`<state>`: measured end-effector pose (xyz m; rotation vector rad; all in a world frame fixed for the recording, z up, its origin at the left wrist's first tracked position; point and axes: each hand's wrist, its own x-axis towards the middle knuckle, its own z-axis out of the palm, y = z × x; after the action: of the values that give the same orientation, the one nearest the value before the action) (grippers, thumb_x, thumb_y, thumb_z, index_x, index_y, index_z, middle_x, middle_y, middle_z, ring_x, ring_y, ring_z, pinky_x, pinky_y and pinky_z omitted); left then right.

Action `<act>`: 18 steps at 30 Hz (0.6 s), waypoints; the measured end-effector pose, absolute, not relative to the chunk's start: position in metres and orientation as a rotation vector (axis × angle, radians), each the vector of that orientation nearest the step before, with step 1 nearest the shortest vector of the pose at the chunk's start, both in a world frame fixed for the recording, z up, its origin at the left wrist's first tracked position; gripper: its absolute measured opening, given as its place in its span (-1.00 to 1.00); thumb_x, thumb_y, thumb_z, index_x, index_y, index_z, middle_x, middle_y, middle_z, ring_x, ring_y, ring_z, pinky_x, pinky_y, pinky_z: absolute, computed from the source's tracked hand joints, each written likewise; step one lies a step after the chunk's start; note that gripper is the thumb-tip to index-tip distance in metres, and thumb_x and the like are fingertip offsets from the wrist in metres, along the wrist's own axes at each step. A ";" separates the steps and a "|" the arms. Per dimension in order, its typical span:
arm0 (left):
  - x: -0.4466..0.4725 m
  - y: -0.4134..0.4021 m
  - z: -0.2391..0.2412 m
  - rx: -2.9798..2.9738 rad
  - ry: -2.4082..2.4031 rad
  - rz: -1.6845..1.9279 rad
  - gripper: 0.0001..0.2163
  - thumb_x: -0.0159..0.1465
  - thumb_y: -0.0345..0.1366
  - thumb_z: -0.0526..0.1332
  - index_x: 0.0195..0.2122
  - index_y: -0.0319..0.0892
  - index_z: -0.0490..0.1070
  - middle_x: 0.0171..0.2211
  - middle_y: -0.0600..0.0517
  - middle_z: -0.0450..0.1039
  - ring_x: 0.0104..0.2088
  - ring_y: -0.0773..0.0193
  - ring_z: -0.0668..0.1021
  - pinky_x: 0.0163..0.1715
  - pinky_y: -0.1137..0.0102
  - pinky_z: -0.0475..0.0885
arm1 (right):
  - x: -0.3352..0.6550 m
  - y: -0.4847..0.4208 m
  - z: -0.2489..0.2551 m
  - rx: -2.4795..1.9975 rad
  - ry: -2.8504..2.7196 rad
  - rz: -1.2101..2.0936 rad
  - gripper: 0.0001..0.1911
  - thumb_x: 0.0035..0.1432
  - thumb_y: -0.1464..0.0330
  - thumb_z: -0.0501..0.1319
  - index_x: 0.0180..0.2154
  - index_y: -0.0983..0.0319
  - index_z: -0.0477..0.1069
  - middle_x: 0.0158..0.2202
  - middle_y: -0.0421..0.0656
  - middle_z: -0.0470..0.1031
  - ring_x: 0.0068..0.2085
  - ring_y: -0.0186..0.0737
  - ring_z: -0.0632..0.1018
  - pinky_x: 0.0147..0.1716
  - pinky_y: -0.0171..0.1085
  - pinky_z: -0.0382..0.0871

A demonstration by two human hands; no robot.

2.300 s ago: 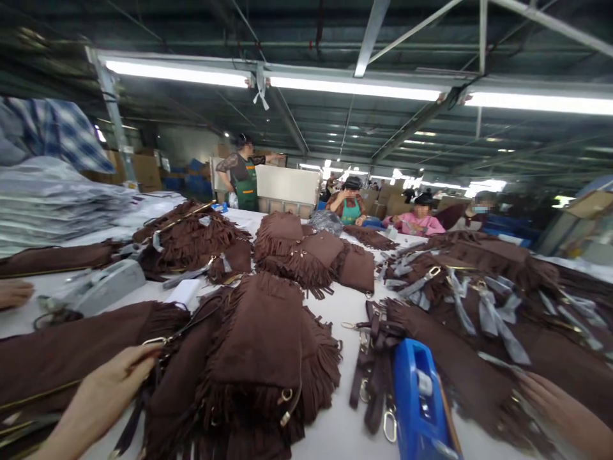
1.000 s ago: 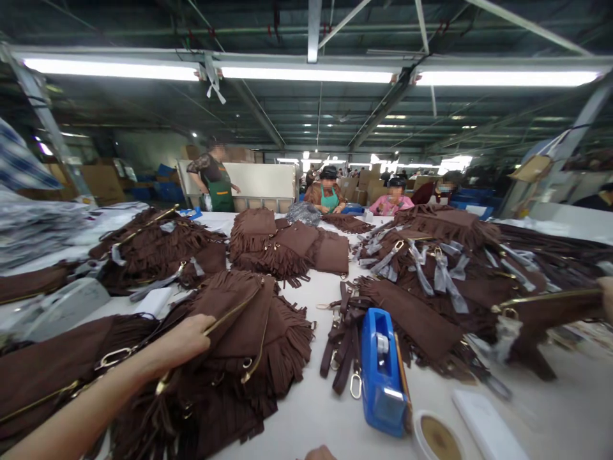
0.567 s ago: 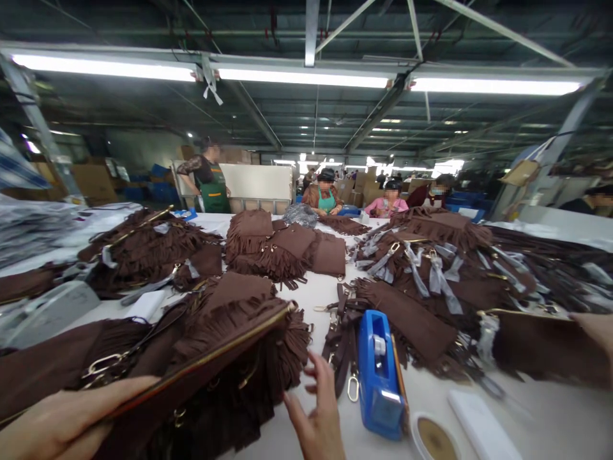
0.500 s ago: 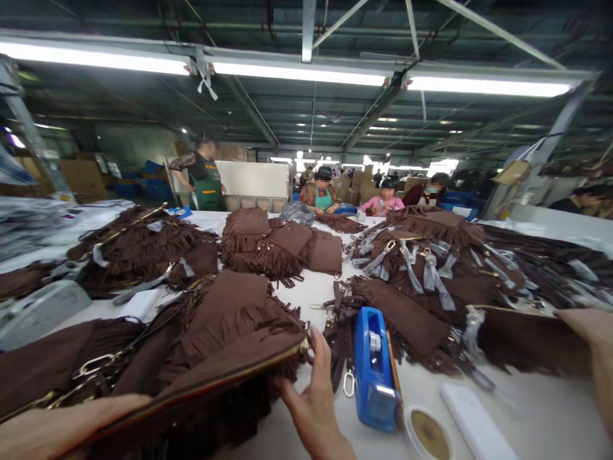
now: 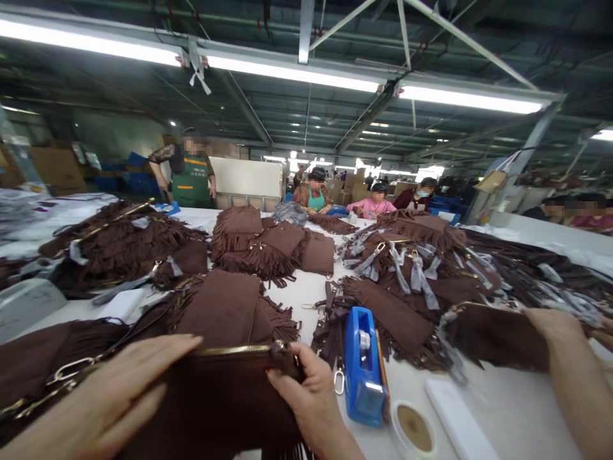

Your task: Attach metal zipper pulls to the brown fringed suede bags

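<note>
A dark brown suede-like bag (image 5: 225, 396) with a gold zipper along its top edge is held up in front of me, fringe hanging below it. My right hand (image 5: 318, 399) grips its right top corner at the zipper end, thumb on the near face. At the left end, my left hand (image 5: 110, 390) lies over the top edge, its fingers stretched along the zipper and the thumb lower on the near side. The bag's left end is hidden behind this hand. Brown fringed pieces (image 5: 223, 300) are piled just beyond the bag.
A blue tape dispenser (image 5: 364, 370), a tape roll (image 5: 412, 428) and a white box (image 5: 457, 415) stand to the right. A co-worker's hand (image 5: 558, 329) touches another brown bag (image 5: 498, 338). Plastic-wrapped straps (image 5: 419, 275) lie beyond, and several people sit or stand farther back.
The bag has swung from slanting to nearly level, its broad face now towards me. My left hand has moved inward and up along the zipper. The view has shifted slightly.
</note>
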<state>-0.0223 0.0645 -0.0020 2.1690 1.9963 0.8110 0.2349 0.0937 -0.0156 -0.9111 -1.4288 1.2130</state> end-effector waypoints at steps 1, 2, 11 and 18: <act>-0.008 0.068 -0.001 2.213 1.869 0.759 -0.59 0.08 -0.03 0.06 -0.01 0.31 0.34 0.05 0.29 0.39 0.07 0.07 0.39 0.11 0.31 0.27 | 0.234 0.092 -0.017 -0.920 -1.468 1.201 -0.84 -0.04 0.32 0.21 -0.36 0.25 0.41 -0.51 -0.30 0.32 -0.47 -0.39 0.27 -0.49 -0.41 0.14; 0.009 0.072 0.000 2.240 1.740 0.707 -0.56 0.05 -0.03 0.12 0.02 0.27 0.33 0.07 0.24 0.37 0.07 0.05 0.38 0.11 0.30 0.27 | 0.234 0.091 -0.020 -0.930 -1.501 1.183 -0.84 -0.04 0.33 0.20 -0.36 0.25 0.41 -0.51 -0.30 0.33 -0.46 -0.39 0.28 -0.48 -0.41 0.15; 0.084 0.095 0.004 2.110 1.440 0.772 -0.84 0.13 -0.24 0.06 -0.46 -0.12 0.39 -0.47 0.07 0.42 -0.42 0.27 0.46 -0.40 0.47 0.34 | 0.273 0.082 -0.032 -1.019 -1.726 0.673 -0.73 0.00 0.48 0.19 -0.18 0.23 0.42 -0.23 -0.14 0.47 -0.22 -0.26 0.47 -0.24 -0.35 0.34; 0.059 0.107 -0.007 2.094 1.710 0.943 -0.83 0.04 -0.17 0.08 -0.49 -0.12 0.38 -0.50 0.09 0.45 -0.44 0.27 0.49 -0.42 0.49 0.36 | 0.264 0.056 -0.079 -0.887 -1.801 0.572 -0.84 0.11 0.39 0.13 -0.29 0.17 0.48 -0.32 -0.14 0.47 -0.29 -0.31 0.50 -0.30 -0.39 0.37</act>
<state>0.0586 0.1075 -0.0068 2.0938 1.7101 0.9430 0.2635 0.0562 -0.0793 -0.8866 -1.8010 0.5721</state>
